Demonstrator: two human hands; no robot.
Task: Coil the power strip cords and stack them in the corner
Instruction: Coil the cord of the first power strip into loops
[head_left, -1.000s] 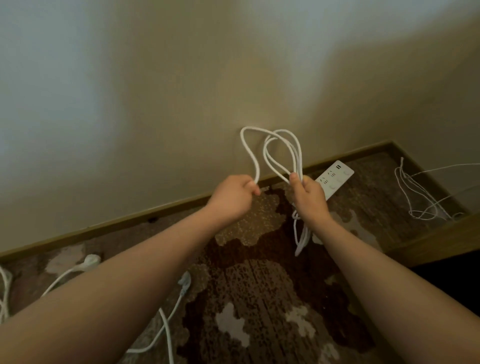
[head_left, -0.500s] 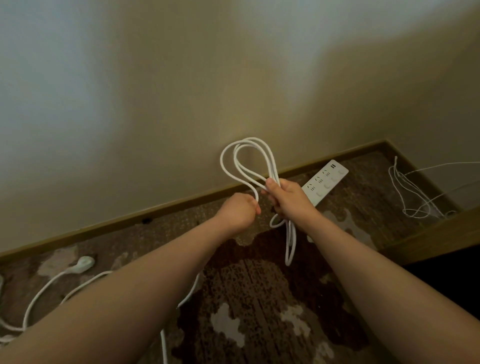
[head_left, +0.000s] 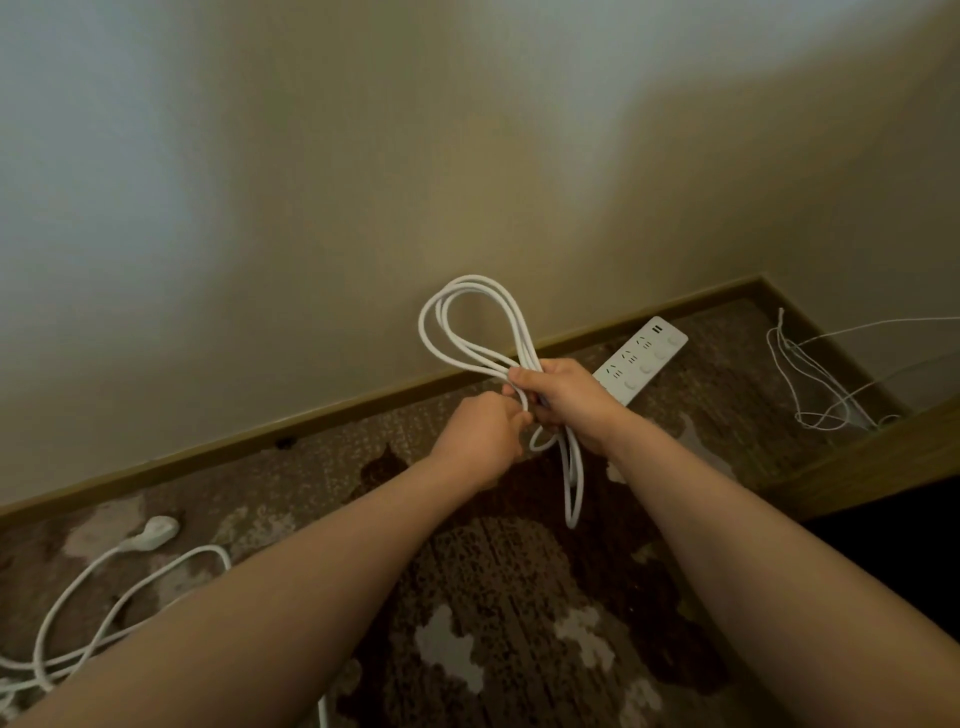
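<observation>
My right hand (head_left: 563, 397) grips a bundle of white cord loops (head_left: 470, 322) at its waist; loops stand up above the fist and more hang below it. My left hand (head_left: 480, 441) sits right against it, fingers curled round a strand of the same cord at the bundle's middle. The white power strip (head_left: 644, 358) shows behind my right hand, angled toward the baseboard; whether it rests on the carpet or hangs from the cord I cannot tell.
A second white cord with its plug (head_left: 153, 532) lies loose on the patterned carpet (head_left: 519, 597) at the lower left. Thin white wires (head_left: 810, 384) are tangled in the corner at the right, beside a wooden edge (head_left: 872, 462). The wall and baseboard (head_left: 208, 452) run behind.
My left hand has come across to meet my right at the bundle. The loops have closed up into a tighter coil. The slack cord on the floor has been drawn in.
</observation>
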